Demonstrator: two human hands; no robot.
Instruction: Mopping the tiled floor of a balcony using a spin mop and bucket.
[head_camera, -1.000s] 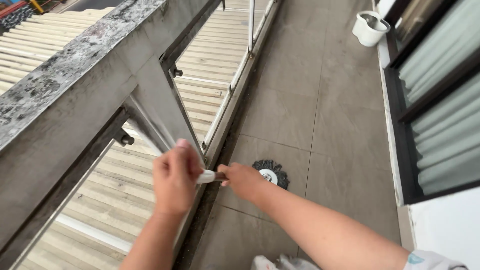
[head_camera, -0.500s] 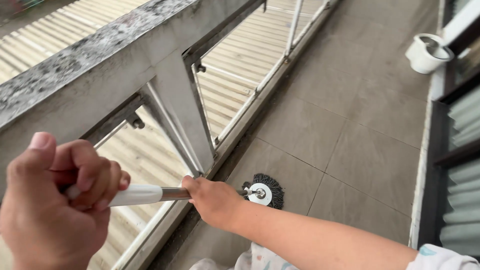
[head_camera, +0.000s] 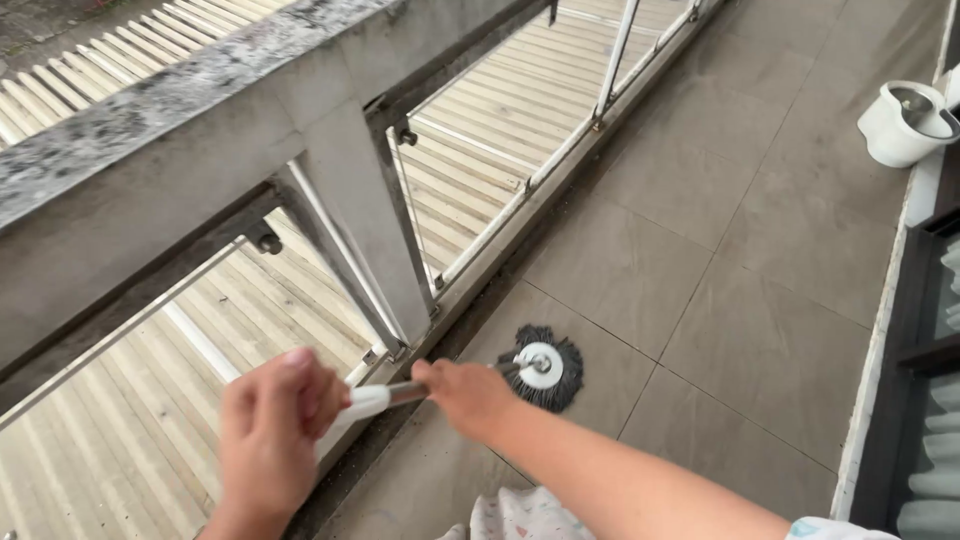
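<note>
My left hand (head_camera: 270, 440) grips the white upper end of a mop handle (head_camera: 378, 398) at the lower left. My right hand (head_camera: 468, 397) holds the metal shaft further down, close to the mop head. The round dark mop head (head_camera: 547, 368), with a white disc in its middle, lies flat on the grey floor tiles (head_camera: 700, 300) just beyond my right hand, beside the foot of the railing.
A grey, weathered metal railing (head_camera: 330, 180) with a slanted post runs along the left. Beyond it lies corrugated roofing (head_camera: 480, 130). A white mop bucket (head_camera: 905, 122) stands at the far right by a dark window frame (head_camera: 925, 330).
My left hand has moved away from the camera and down along the handle. The mop head has slid slightly right on the tiles. The view has shifted left.
</note>
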